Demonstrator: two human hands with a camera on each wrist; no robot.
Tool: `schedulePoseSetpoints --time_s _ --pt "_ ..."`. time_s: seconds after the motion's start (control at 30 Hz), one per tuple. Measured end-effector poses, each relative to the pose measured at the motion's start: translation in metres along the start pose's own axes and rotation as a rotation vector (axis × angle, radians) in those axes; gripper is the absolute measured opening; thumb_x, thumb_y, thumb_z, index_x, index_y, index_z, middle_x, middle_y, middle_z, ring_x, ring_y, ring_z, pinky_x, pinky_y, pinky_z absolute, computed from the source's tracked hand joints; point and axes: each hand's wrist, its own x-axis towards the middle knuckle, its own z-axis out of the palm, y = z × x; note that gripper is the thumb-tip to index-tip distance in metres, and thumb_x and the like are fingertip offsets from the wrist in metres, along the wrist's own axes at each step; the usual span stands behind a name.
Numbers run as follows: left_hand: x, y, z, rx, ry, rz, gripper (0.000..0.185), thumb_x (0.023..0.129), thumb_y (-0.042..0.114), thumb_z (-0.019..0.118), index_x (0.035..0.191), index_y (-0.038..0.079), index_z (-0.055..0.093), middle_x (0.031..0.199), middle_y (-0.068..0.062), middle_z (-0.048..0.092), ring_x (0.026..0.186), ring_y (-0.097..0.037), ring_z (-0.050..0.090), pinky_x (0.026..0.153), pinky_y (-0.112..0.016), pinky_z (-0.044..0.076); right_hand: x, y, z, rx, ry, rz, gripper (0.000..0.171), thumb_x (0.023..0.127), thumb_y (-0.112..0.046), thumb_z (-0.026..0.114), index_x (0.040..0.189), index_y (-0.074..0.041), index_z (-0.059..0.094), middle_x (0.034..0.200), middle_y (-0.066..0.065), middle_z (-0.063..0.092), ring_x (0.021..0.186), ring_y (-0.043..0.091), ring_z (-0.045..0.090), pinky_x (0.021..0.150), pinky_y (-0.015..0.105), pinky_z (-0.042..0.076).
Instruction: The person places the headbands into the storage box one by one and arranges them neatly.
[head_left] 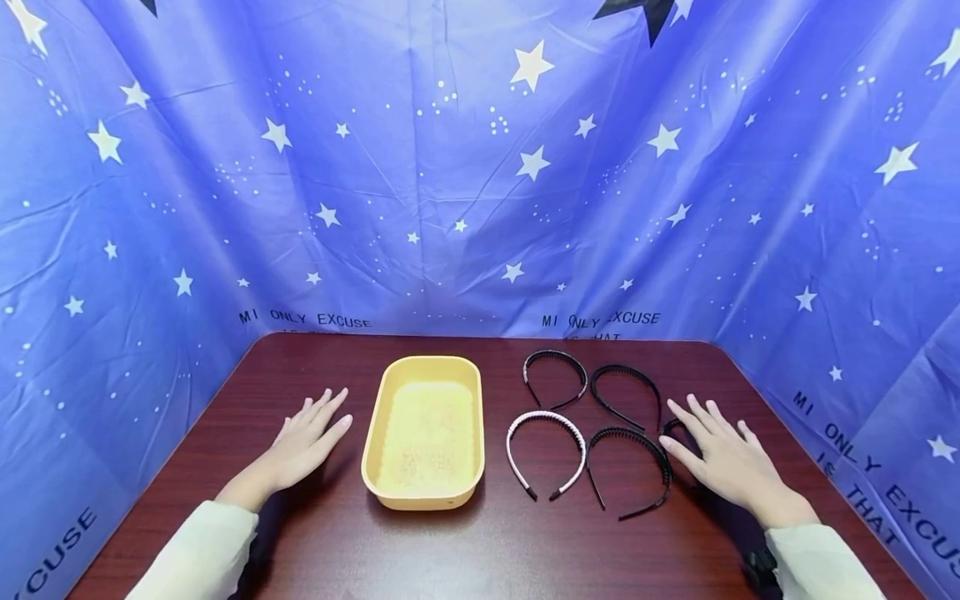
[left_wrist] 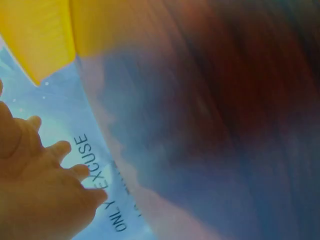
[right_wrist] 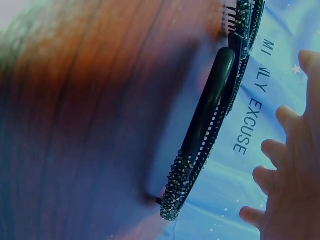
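My left hand (head_left: 306,446) is spread with straight fingers over the table, left of a yellow rectangular tub (head_left: 420,503). Nothing is in it; the left wrist view also shows the fingers apart and a corner of the tub. On the right, my other hand (head_left: 723,462) is likewise spread, its thumb close beside a black toothed headband (head_left: 626,433). Part of another dark band (head_left: 672,423) shows beside that thumb, mostly hidden by the hand. A pinkish-white headband (head_left: 546,414) lies to the left. A dark beaded headband (right_wrist: 177,185) appears large in the right wrist view.
Behind these lie a dark headband with grey parts (head_left: 555,354) and a plain black one (head_left: 626,369). Everything rests on a dark red-brown table (head_left: 465,554). A blue star-printed cloth (head_left: 420,167) surrounds its back and sides.
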Motion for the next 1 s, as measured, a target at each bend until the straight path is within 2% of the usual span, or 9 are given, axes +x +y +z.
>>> schedulePoseSetpoints --time_s 0.1,0.2,0.3,0.43,0.53,0.67,0.83,1.0 --pt "0.004 0.003 0.002 -0.139 -0.061 -0.033 0.068 0.106 0.049 0.036 0.159 0.007 0.024 0.161 -0.029 0.012 0.143 -0.057 0.004 0.107 -0.075 0.003 0.0 0.001 0.001 0.001 -0.001 -0.001 0.074 0.099 -0.059 0.049 0.156 -0.015 0.036 0.159 0.025 0.027 0.144 0.049 0.022 0.104 0.075 0.013" --pt "0.008 0.007 0.003 -0.252 -0.101 -0.049 0.069 0.107 0.046 0.035 0.16 0.005 0.018 0.162 -0.028 0.009 0.146 -0.051 0.002 0.112 -0.068 0.002 0.0 0.001 0.001 0.005 0.01 -0.006 0.073 0.099 -0.058 0.05 0.156 -0.015 0.036 0.158 0.025 0.028 0.143 0.049 0.024 0.104 0.074 0.014" --pt "0.011 0.011 0.006 -0.357 -0.137 -0.062 0.07 0.108 0.046 0.033 0.16 0.004 0.013 0.163 -0.025 0.009 0.149 -0.043 0.003 0.115 -0.063 0.004 0.0 0.0 0.001 0.01 0.022 -0.012 0.072 0.099 -0.057 0.051 0.155 -0.014 0.037 0.158 0.025 0.03 0.142 0.049 0.025 0.104 0.074 0.014" --pt "0.013 0.015 0.01 -0.461 -0.174 -0.111 0.072 0.107 0.047 0.034 0.161 0.007 0.009 0.164 -0.024 0.012 0.15 -0.037 0.007 0.117 -0.057 0.005 0.002 -0.003 0.002 0.012 0.031 -0.02 0.071 0.099 -0.057 0.05 0.155 -0.014 0.038 0.157 0.025 0.031 0.142 0.049 0.027 0.104 0.073 0.017" --pt "0.014 0.018 0.014 -0.516 -0.168 -0.145 0.069 0.107 0.045 0.038 0.161 0.009 0.012 0.163 -0.023 0.016 0.15 -0.036 0.011 0.118 -0.055 0.007 0.002 -0.006 0.002 0.018 0.041 -0.029 0.07 0.099 -0.056 0.051 0.154 -0.014 0.04 0.156 0.025 0.033 0.142 0.048 0.028 0.103 0.072 0.019" --pt "0.015 0.021 0.019 -0.554 -0.14 -0.148 0.069 0.106 0.042 0.045 0.16 0.008 0.018 0.158 -0.025 0.029 0.147 -0.036 0.023 0.117 -0.053 0.013 0.002 -0.011 0.001 0.037 0.052 -0.036 0.067 0.1 -0.052 0.053 0.153 -0.013 0.042 0.156 0.025 0.034 0.142 0.047 0.028 0.103 0.072 0.02" --pt "0.016 0.023 0.022 -0.606 -0.122 -0.124 0.069 0.104 0.039 0.051 0.158 0.006 0.024 0.151 -0.024 0.042 0.142 -0.035 0.035 0.116 -0.051 0.02 0.002 -0.015 0.001 0.05 0.048 -0.048 0.065 0.101 -0.051 0.052 0.153 -0.013 0.042 0.156 0.024 0.034 0.142 0.047 0.028 0.102 0.072 0.021" --pt "0.017 0.018 0.025 -0.741 -0.144 -0.094 0.067 0.105 0.034 0.051 0.159 0.008 0.021 0.148 -0.026 0.045 0.136 -0.036 0.044 0.113 -0.051 0.027 0.004 -0.019 0.002 0.06 0.035 -0.059 0.065 0.101 -0.052 0.05 0.153 -0.013 0.042 0.157 0.023 0.033 0.143 0.046 0.028 0.102 0.072 0.021"
